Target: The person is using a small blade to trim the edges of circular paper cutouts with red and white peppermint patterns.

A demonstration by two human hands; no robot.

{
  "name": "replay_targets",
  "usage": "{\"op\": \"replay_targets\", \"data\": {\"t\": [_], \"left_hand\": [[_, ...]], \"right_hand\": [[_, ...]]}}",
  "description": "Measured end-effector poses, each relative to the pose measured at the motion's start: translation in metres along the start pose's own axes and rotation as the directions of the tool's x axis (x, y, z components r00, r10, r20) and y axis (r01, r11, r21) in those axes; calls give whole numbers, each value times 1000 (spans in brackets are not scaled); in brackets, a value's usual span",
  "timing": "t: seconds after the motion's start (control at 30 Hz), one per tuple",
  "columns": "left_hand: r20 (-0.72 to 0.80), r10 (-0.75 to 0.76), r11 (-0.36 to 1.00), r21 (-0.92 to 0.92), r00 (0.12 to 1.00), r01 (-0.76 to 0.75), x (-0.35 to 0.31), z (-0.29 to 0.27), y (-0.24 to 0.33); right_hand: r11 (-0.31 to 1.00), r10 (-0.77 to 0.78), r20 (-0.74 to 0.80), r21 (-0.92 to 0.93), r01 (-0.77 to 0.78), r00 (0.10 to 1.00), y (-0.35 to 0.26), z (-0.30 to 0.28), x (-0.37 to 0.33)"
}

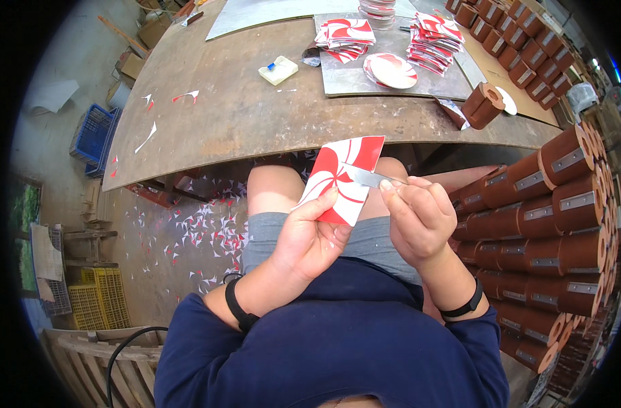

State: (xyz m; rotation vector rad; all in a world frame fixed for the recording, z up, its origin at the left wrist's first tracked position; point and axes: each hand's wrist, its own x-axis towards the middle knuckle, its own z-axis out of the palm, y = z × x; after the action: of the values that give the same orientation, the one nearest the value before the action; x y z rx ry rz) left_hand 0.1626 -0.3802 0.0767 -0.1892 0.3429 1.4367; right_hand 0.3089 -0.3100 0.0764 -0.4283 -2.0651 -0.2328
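Observation:
In my left hand (309, 238) is a square sheet with a red and white swirl print (331, 197), pinched near its lower edge, thumb on the printed face. It is held tilted above my lap, in front of the table edge. My right hand (422, 216) is closed on a thin flat metal blade (366, 177). The blade lies across the sheet's right part, its tip near the middle of the swirl. Whether it cuts into the sheet I cannot tell. On the table beyond are two stacks of similar square sheets (348, 39) and some round swirl-printed discs (390, 71).
The wooden table (222, 122) carries a pale block (278, 70) and a lobed brown piece (482, 106). Brown cylindrical pieces with metal plates (528, 217) are piled close at my right. Red and white scraps (208, 234) litter the floor. Blue crates (94, 136) and yellow crates (105, 296) stand left.

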Motion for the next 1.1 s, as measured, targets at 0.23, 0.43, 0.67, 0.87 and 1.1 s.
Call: {"op": "replay_targets", "data": {"t": [0.23, 0.43, 0.67, 0.87, 1.1], "left_hand": [[11, 9, 997, 73, 1000, -10, -1, -8, 2], [36, 1, 998, 65, 999, -3, 2, -9, 3], [40, 0, 992, 126, 999, -5, 0, -9, 4], [62, 4, 986, 166, 998, -14, -2, -8, 2], [21, -9, 988, 157, 1000, 5, -4, -5, 0]], "right_hand": [[990, 138, 55, -25, -137, 989, 14, 2, -9], [995, 62, -52, 75, -58, 997, 3, 0, -4], [995, 73, -38, 73, -70, 997, 4, -3, -4], [994, 80, -39, 80, -77, 996, 6, -5, -5], [994, 91, -70, 61, -87, 993, 6, -3, -5]]}}
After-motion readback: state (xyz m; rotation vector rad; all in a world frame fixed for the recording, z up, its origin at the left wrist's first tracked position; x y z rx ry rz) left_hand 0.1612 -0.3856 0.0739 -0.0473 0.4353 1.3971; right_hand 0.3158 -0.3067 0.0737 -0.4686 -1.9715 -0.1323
